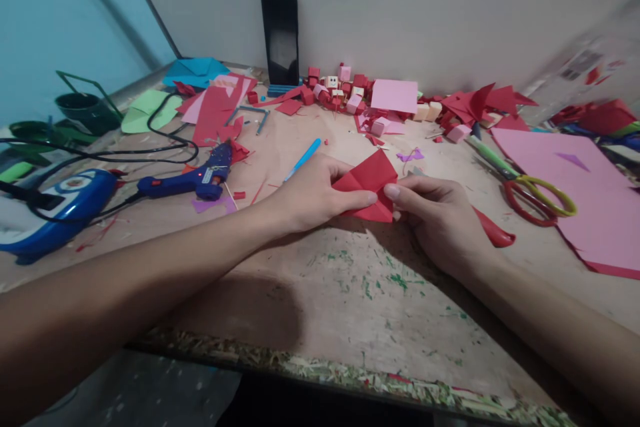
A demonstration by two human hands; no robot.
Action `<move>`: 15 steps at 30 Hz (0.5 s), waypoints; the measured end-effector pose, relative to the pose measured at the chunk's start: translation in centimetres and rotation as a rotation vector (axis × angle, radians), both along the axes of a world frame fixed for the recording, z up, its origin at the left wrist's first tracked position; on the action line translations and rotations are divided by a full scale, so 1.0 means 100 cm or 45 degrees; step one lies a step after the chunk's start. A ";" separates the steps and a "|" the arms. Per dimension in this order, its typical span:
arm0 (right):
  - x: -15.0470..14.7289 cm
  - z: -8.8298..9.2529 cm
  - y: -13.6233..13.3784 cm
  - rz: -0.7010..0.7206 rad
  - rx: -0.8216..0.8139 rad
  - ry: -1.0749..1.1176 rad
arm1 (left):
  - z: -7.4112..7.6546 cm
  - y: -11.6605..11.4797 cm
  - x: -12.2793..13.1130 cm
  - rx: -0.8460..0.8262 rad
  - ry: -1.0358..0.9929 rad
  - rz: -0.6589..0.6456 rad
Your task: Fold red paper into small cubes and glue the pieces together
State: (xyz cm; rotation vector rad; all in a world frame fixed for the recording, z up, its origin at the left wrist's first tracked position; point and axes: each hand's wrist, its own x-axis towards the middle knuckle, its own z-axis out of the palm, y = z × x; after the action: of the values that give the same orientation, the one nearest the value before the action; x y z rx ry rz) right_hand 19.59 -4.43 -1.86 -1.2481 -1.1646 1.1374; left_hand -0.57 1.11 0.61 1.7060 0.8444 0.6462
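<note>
**Paper piece between the hands, supplies to the sides and behind**

The paper piece (373, 177) sits between the left hand (320, 197) and the right hand (435, 213), over the middle of the bench (340, 307). Just behind the left hand lies a pen-like tool (306, 155). Farther left is the glue gun (185, 181), with the power block (75, 210) beyond it at the left edge and a cup (85, 110) behind that. At the back, before the wall (425, 13), a phone (281, 40) stands upright on a holder (285, 90); cubes (340, 97) lie to its right. Right of the right hand, scissors (543, 200) lie across the edge of a large sheet (605, 213).
</note>
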 end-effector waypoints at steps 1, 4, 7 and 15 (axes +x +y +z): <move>0.000 0.000 0.000 -0.008 -0.006 0.020 | 0.000 0.000 0.000 0.000 -0.007 -0.001; 0.001 0.000 0.000 -0.038 -0.023 0.036 | -0.002 -0.001 0.000 0.004 0.004 -0.018; 0.001 -0.001 -0.001 -0.034 -0.052 0.045 | -0.003 0.000 0.000 0.027 0.041 -0.052; 0.002 -0.002 -0.001 0.091 -0.018 -0.015 | 0.003 -0.002 0.000 0.069 0.033 0.102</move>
State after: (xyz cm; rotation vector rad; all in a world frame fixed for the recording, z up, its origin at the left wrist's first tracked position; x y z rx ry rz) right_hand 19.75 -4.49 -2.05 -1.2337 -1.2206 1.1941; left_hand -0.53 0.87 0.91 1.7395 0.9244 0.7079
